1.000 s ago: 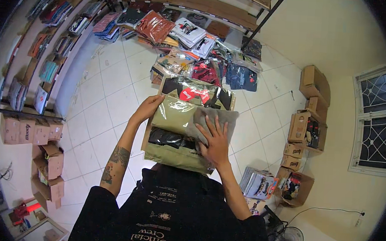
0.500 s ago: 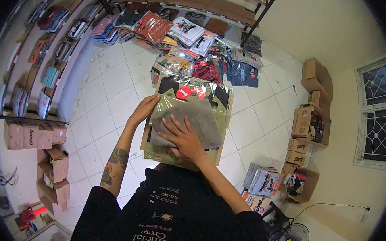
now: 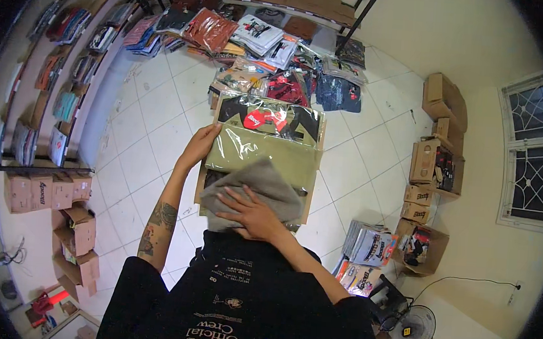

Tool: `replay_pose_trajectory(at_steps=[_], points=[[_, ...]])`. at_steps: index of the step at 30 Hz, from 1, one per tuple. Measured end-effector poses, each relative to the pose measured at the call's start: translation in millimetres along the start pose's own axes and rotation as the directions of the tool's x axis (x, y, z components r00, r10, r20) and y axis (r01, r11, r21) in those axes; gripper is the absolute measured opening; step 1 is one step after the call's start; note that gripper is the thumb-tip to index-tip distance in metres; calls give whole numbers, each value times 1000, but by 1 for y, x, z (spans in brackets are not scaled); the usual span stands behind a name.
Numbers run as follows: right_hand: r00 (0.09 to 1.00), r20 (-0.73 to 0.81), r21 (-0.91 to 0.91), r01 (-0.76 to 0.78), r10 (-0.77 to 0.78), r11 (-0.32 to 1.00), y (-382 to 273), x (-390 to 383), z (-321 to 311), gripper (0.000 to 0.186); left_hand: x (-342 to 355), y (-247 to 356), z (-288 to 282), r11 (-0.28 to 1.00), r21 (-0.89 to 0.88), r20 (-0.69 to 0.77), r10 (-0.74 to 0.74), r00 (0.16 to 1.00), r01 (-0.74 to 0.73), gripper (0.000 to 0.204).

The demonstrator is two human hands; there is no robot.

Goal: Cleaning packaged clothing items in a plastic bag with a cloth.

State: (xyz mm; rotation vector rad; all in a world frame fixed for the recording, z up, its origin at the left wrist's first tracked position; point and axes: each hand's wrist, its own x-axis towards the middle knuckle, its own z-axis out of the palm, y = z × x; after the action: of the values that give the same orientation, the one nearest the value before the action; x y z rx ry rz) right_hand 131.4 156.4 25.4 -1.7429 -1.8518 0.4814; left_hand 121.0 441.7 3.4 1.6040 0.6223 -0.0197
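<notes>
A clear-bagged olive and dark garment (image 3: 257, 146) with a red tag near its far end lies in front of me, with brown cardboard edges showing beneath it. My left hand (image 3: 200, 145) is closed on its left edge, the fingertips partly tucked out of sight. Over its near part lies a grey cloth (image 3: 270, 177), bunched and folded to a point at the far side. My right hand (image 3: 250, 215) rests flat on this cloth, fingers spread, pressing it against the plastic.
Piles of bagged clothes (image 3: 280, 50) lie on the tiled floor ahead, below a shelf. Shelving with folded garments (image 3: 68, 67) runs along the left. Cardboard boxes (image 3: 432, 165) line the right wall, with a bagged stack (image 3: 367, 245) and a fan (image 3: 411, 330) nearer.
My right hand has drawn the grey cloth toward me, uncovering the olive middle of the bagged garment. The cloth has bunched to a point. My left hand stays at the left edge.
</notes>
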Motion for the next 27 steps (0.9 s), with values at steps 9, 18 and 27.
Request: replay_pose_trajectory(at_steps=[9,18,27], points=[[930,-59,16,-363,364,931,7,-111,-37,73,-19,11,9,992,82,-103,100,990,-92,51],[484,-400,546,-556,778,626,8,-185,-11,54,-85,17,-4,884,-392,120,326,938,-257,80],[31,-441,757,-524,897,391,9,-196,-15,47,-101,-14,28,939,344,-331,112,937,10,47]])
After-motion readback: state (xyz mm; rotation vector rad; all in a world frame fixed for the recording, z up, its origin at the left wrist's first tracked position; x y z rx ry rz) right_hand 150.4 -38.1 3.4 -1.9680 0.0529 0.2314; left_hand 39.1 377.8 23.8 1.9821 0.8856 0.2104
